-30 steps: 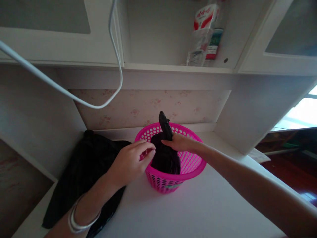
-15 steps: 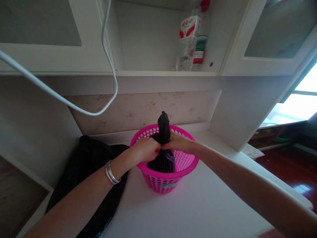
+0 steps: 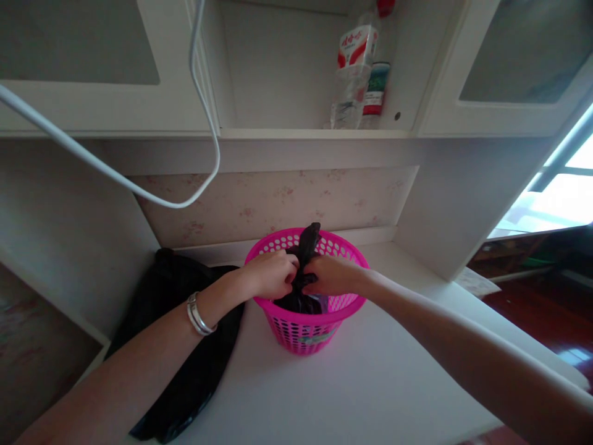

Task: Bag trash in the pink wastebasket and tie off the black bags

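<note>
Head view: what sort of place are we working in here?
Most likely a room in a home, at a built-in white desk with cabinets above. An open shelf holds plastic bottles, floral wallpaper backs the desk, and both hands grip a black bag in a pink basket.

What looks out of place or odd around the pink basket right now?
A white cable hangs in a loose loop across the cupboard front. A black bag lies crumpled at the desk's left. Both hands grip the dark bag in the pink basket; nothing spilled.
</note>
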`<state>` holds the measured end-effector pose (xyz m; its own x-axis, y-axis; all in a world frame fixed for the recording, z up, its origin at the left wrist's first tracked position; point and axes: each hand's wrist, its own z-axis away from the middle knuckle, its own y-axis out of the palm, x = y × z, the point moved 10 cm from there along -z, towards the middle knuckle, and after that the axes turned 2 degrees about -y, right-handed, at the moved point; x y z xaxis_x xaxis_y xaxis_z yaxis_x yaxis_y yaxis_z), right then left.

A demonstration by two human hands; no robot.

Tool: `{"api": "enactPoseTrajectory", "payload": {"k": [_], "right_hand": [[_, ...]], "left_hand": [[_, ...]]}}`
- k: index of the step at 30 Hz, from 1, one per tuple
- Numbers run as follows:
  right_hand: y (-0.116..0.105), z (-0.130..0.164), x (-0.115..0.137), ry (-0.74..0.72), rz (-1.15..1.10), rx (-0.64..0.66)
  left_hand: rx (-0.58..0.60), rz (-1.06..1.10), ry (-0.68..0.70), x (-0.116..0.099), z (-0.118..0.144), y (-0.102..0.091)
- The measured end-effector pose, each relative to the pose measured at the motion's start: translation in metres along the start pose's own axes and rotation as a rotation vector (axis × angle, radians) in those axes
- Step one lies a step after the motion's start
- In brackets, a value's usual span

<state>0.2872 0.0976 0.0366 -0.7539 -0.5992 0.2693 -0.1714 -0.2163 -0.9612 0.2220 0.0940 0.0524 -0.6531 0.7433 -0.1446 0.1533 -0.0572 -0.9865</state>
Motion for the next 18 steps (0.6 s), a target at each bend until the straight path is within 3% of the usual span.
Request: {"api": "enactPoseTrajectory", "payload": {"k": [4,10,15,18], "right_hand": [[0.006,-0.003,0.003,0.026,0.142,0.033],[-0.014,0.013,-0.005,0.061,0.252,0.035],[-0.02,0.032,-0.008,0.047,0.264,0.041],[-0.019,0.035,0.006,-0.014,0.174,-0.006]], "left_hand": [[0.051,0.005,-0.076,0.011,0.008,0.005],[0.085,0.021,-0.108,0.024,0.034,0.0],[0.096,0.054,-0.182,0.038,0.058,-0.012],[0.079,0.133,-0.24,0.038,0.066,-0.016]]}}
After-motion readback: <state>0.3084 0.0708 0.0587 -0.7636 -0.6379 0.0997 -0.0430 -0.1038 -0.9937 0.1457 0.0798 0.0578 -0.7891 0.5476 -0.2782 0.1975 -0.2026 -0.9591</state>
